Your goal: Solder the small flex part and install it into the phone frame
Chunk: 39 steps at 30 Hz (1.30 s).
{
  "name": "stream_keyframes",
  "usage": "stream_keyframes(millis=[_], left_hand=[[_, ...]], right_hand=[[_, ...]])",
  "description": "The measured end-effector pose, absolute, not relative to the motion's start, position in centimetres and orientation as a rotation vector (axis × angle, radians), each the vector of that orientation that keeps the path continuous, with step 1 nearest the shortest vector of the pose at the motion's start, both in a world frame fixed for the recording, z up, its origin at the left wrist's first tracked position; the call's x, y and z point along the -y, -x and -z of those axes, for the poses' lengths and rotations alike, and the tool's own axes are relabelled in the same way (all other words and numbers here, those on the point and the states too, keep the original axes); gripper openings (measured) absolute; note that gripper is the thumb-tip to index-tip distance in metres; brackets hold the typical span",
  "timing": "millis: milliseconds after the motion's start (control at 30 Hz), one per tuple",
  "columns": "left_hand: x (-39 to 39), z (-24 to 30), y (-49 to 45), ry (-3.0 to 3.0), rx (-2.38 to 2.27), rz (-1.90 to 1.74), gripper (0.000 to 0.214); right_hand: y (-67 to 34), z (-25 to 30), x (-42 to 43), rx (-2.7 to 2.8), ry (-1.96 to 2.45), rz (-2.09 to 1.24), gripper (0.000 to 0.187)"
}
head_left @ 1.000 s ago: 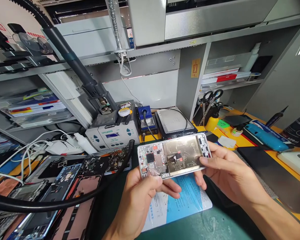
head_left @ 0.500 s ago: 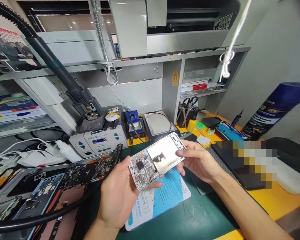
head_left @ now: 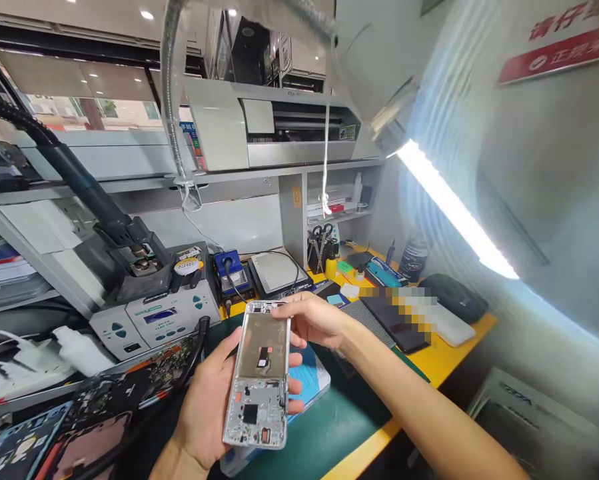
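A silver phone mid-frame (head_left: 254, 413), its inner side facing me, is held upright in my hands, with a large bare panel in its upper half and small black and red parts below. My left hand (head_left: 204, 407) cradles it from the left and from behind, fingertips showing past its right edge. At the upper right corner, my right hand (head_left: 316, 320) pinches it, thumb on the front face. Behind and below the frame, a blue-and-white packet (head_left: 314, 380) lies on the green mat (head_left: 339, 420).
Opened phone parts (head_left: 94, 433) lie at the left, near a black hose (head_left: 194, 353). A grey soldering station (head_left: 154, 320) stands behind them. On the right are a dark phone-like slab (head_left: 392, 323) and a black case (head_left: 454, 297). A lit lamp (head_left: 454, 207) hangs at upper right.
The phone mid-frame has turned from a sideways slant to upright, its chip-covered end now nearest me. Both hands have moved left and turned with it. The view has tilted up and right.
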<state>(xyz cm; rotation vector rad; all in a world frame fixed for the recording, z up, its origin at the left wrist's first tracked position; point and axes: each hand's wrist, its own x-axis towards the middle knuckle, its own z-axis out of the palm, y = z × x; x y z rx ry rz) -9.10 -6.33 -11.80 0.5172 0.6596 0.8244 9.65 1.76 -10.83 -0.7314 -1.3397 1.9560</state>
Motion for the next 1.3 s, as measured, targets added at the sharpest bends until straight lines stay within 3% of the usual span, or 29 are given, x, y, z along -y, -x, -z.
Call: stream_keyframes(millis=[200,467,633,700,833,1033,1300], left_hand=[[6.5,11.3,9.3,-0.513,-0.825,-1.032,0.054],[6.2,11.0,10.7,-0.449,-0.659,-1.314,0.049],[6.3,10.4,10.4,-0.397,-0.642,-1.384,0.04],[6.3,10.4,10.1,-0.389,-0.633,-1.388,0.037],[6.3,10.7,9.2,-0.395,-0.589,-1.337,0.025],[6.7,12.2,7.8,-0.442,-0.502,-1.281,0.018],[5.6,15.0,6.5,-0.446,-0.569,-1.108,0.033]], right_hand=[[-10.6,11.5,1.6,1.253,0.959,-1.567,0.042],[-16.8,17.4,7.4,1.228,1.318,-1.287,0.059],[-18.4,18.9,8.7,1.203,1.349,-1.181,0.047],[-18.3,18.8,8.8,1.198,1.325,-1.158,0.04],[-18.0,18.4,8.7,1.179,1.304,-1.104,0.052],[-18.3,18.2,8.7,1.261,1.374,-1.104,0.045],[-19.0,20.0,8.6,1.272,1.456,-1.115,0.061]])
